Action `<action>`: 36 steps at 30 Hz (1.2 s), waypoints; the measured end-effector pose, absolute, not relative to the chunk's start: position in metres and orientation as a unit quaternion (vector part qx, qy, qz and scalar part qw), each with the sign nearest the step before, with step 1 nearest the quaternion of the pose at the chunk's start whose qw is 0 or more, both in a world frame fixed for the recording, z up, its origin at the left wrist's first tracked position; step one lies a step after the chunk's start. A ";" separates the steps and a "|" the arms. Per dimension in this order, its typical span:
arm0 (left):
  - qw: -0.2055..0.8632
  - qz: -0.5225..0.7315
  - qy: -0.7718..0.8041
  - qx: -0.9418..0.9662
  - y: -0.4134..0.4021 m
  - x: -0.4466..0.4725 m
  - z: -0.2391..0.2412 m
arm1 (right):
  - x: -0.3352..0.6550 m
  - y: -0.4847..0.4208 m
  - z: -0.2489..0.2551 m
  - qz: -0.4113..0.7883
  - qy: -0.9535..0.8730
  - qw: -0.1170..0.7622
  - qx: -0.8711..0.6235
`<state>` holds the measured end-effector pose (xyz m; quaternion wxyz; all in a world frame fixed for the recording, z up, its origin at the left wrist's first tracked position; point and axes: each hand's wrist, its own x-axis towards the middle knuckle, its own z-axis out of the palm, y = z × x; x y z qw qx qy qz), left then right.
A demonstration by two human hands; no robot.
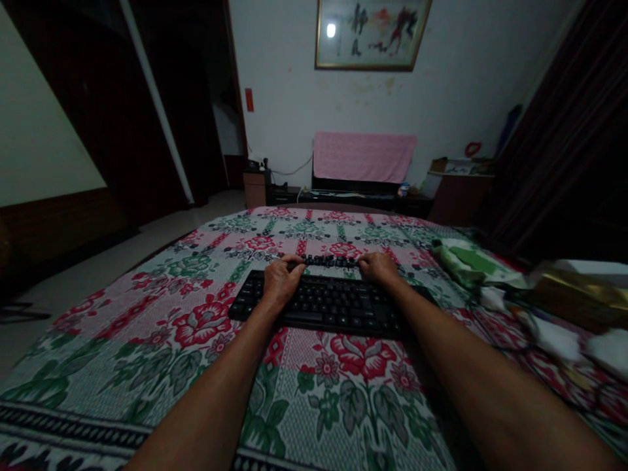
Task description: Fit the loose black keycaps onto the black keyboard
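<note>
A black keyboard (333,304) lies on a bed covered with a floral sheet (196,327) in red, green and white. Just behind the keyboard runs a dark strip of small black pieces (328,261), stretched between my two hands. My left hand (280,280) rests over the keyboard's far left part with its fingers curled onto the strip's left end. My right hand (377,267) is closed on the strip's right end. The room is dim, so what the strip is made of is unclear.
A green and white cloth bundle (466,261) and a gold-coloured box (574,294) lie at the bed's right side. A pink cloth (363,156) covers a low unit against the far wall. A framed picture (370,33) hangs above it.
</note>
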<state>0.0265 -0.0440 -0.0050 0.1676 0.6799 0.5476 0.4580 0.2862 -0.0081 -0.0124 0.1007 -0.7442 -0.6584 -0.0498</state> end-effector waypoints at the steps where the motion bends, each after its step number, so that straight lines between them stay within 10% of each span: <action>1: 0.164 0.454 0.550 0.681 -0.044 0.027 -0.005 | 0.286 -0.008 -0.013 -0.050 -0.659 0.102 -0.743; 36: 0.202 0.457 0.476 0.724 -0.045 0.042 -0.013 | 0.288 -0.007 -0.015 -0.050 -0.660 0.109 -0.742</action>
